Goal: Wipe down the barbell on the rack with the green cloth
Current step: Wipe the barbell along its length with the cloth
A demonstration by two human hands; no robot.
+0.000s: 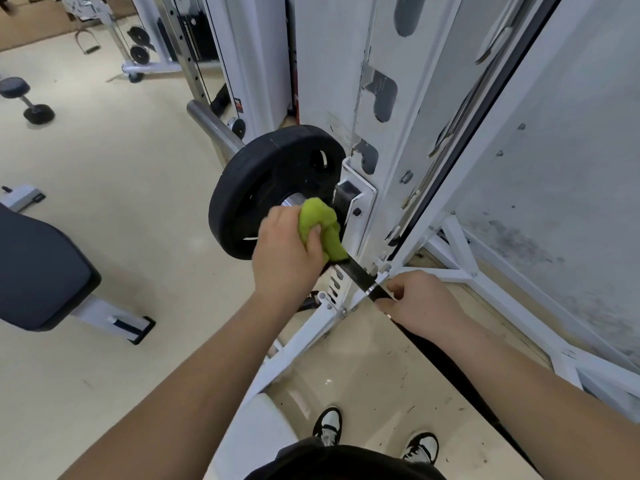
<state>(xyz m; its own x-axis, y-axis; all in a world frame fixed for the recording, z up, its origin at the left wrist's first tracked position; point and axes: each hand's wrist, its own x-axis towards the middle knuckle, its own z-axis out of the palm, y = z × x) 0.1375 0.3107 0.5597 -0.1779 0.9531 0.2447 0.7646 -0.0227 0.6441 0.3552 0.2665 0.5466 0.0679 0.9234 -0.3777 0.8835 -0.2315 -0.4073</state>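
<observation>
The barbell (360,278) lies across the white rack (360,199), its dark shaft running down to the right and its chrome sleeve (214,128) sticking out up left. Black weight plates (273,181) sit on the sleeve beside the rack upright. My left hand (284,252) grips the bunched green cloth (320,223) and holds it around the shaft right next to the plates. My right hand (419,304) grips the bare shaft lower right, fingers curled round it.
A dark padded bench (41,271) stands at the left. A dumbbell (26,100) lies on the beige floor at far left, with a cable machine (156,46) behind. A worn white panel (554,168) closes the right side. My shoes (377,438) are below.
</observation>
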